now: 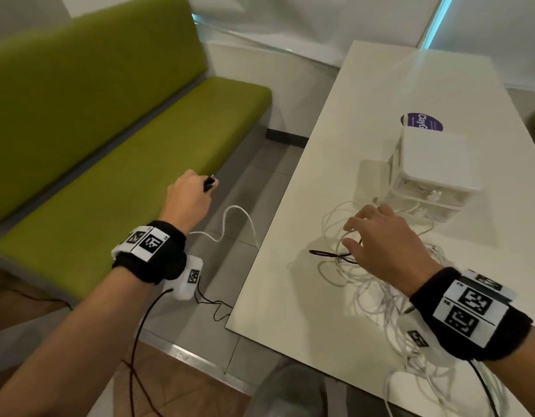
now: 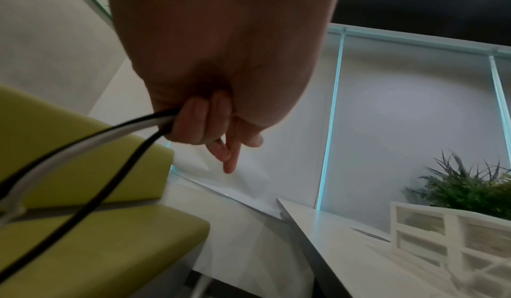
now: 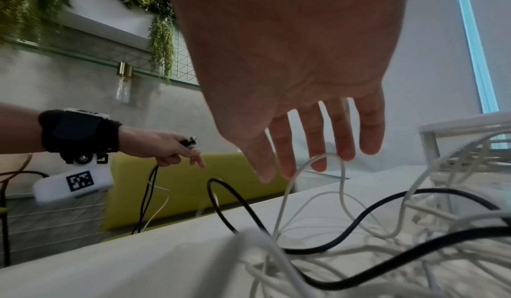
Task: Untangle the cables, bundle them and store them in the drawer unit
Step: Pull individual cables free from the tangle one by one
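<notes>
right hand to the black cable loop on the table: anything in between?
Nothing solid. The right hand hovers open over the tangle, and the black cable loop lies just under its fingertips. White cables cross the black one, and one white loop rises against the fingers, so a grab may catch white strands too.

Long white rectangular table (image 1: pixel 335 164) sits right of the green padded bench (image 1: pixel 116 164), floor gap between. White plastic drawer unit (image 1: pixel 434 164) on the table's far right part, round purple sticker (image 1: pixel 422 121) behind it. Tangle of thin white cables (image 1: pixel 377 284) on the table in front of the unit, thin black cable (image 1: pixel 326 253) looped at the tangle's left edge.
</notes>
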Motion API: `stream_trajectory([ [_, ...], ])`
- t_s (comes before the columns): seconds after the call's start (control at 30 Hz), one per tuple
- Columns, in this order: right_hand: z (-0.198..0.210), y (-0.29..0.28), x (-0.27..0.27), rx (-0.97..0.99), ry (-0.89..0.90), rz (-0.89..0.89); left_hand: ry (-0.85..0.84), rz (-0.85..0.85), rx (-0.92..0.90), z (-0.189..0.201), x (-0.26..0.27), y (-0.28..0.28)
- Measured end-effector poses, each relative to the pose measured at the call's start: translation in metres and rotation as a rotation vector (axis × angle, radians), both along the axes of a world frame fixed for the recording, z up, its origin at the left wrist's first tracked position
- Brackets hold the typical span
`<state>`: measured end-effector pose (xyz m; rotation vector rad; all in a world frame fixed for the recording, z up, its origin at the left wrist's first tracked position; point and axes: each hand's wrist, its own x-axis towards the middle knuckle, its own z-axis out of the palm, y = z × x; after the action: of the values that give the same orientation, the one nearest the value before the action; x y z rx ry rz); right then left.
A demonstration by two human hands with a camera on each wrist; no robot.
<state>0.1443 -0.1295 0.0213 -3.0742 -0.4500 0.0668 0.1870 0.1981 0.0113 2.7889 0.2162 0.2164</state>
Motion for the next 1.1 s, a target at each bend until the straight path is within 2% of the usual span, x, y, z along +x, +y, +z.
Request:
stream_trajectory([
  [0.1,-0.001,-0.001,-0.003,0.087,-0.041,-0.003,0.007,-0.027,-0.068,0.005,-0.004,-0.008],
  [0.27,0.004,-0.018,-0.010,0.209,-0.048,-0.032,0.063,-0.174,-0.343,0.006,-0.008,-0.040],
  [0.47,0.023,-0.060,-0.023,0.286,-0.053,-0.078,0.065,-0.388,-0.507,0.016,-0.022,-0.115],
  [0.63,0.032,-0.088,-0.039,0.342,-0.017,-0.052,0.140,-0.463,-0.507,0.017,-0.032,-0.169],
  [0.83,0.038,-0.120,-0.062,0.267,0.116,-0.097,0.212,-0.593,-0.457,0.009,-0.062,-0.222],
  [1.0,0.029,-0.119,-0.097,0.164,0.423,0.029,0.256,-0.682,-0.405,0.000,-0.078,-0.252],
  [1.1,0.000,-0.105,-0.111,0.054,0.500,0.049,0.292,-0.710,-0.381,-0.003,-0.083,-0.258],
])
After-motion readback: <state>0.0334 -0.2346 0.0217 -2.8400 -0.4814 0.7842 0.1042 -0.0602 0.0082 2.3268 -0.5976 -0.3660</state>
